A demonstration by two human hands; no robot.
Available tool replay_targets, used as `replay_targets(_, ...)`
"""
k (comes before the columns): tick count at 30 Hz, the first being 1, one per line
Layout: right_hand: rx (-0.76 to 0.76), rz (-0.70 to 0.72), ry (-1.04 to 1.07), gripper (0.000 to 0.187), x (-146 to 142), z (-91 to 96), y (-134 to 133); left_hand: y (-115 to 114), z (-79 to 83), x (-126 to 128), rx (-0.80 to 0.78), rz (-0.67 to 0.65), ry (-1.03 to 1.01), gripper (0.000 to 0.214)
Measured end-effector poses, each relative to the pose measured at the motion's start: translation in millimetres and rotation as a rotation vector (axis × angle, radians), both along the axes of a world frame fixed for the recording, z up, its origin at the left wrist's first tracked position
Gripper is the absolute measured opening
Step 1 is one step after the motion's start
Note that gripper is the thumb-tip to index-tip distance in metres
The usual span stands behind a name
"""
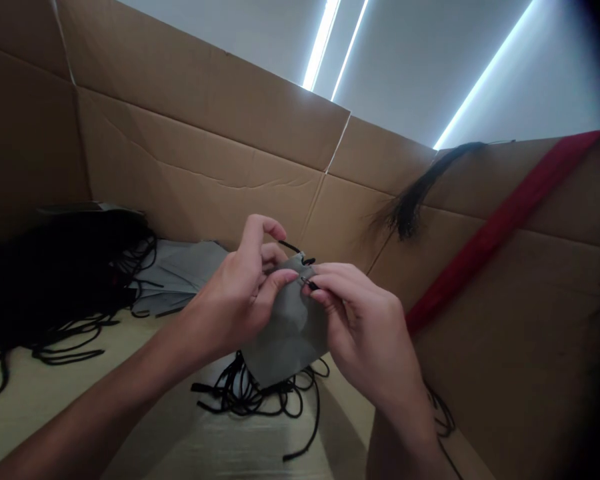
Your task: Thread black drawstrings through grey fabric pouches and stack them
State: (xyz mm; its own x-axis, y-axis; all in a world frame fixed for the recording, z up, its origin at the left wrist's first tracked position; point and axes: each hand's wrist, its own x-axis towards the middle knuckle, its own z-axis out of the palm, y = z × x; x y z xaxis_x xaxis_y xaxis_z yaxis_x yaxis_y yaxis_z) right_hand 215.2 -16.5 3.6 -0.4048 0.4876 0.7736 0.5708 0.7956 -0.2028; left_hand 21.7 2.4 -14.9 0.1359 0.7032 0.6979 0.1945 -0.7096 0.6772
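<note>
Holding one grey sheet [286,340], left fingers [280,279] stand near right fingers [334,284] pinching one dark piece [312,286].

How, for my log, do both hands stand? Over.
Left hand pinching grey piece. Right hand holding dark item near its top. Black cords bunched below, nothing visibly blocking.

Qty – hands [230,293] 2 | held gry pc [290,340] 1 | red strip [485,239] 1 | blk tuft [411,203] 1
</note>
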Motion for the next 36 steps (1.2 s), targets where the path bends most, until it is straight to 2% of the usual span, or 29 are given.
replay_targets(3, -0.035, 0.016, 0.043, 0.019, -1, 1.0, 0, 0, -2.0, 2, 0.007, -0.017, -0.126, 0.029)
replay_targets(7, -0.006, 0.007, 0.068, 0.019, -1, 0.6, -2, -1, -2.0, 2, 0.045, 0.046, -0.077, 0.014)
replay_targets(14, 0.050, -0.029, 0.037, 0.022, -3, -1.1, -3, -2, -2.6, 2, 0.079, 0.097, -0.031, 0.013)
replay_targets(18, 0.063, -0.056, 0.005, 0.026, -5, 0.2, -4, -5, 0.0, 1, -0.003, 0.032, -0.075, 0.016)
replay_targets(23, 0.063, -0.062, 0.019, 0.028, -5, 1.6, -5, -8, 12.0, -3, -0.235, -0.152, -0.240, 0.021)
replay_targets(25, 0.067, -0.061, 0.024, 0.029, -6, 1.2, -5, -8, 15.8, -6, -0.291, -0.179, -0.265, 0.021)
replay_targets(32, 0.072, -0.024, -0.002, 0.029, -6, -3.1, -3, -8, 14.0, -8, -0.342, -0.227, -0.196, 0.016)
replay_targets(36, 0.037, -0.002, 0.011, 0.027, -4, -1.7, -3, -8, 12.9, -5, -0.280, -0.224, -0.163, 0.012)
